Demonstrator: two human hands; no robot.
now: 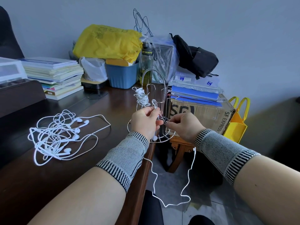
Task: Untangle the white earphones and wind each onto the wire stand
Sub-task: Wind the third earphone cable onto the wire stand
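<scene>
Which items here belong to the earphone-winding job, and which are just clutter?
Job:
wire stand
wound earphone on the stand
earphone cable gripped by left hand and right hand
tangled earphones

Clutter:
yellow bag
book stack
blue tub
bottle
black backpack
cardboard box

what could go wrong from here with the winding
The wire stand sits at the table edge; a tug from either hand could tip it off. The cable hangs slack below toward the floor and could snag. The tangled earphones lie close by and could get dragged in.
</scene>
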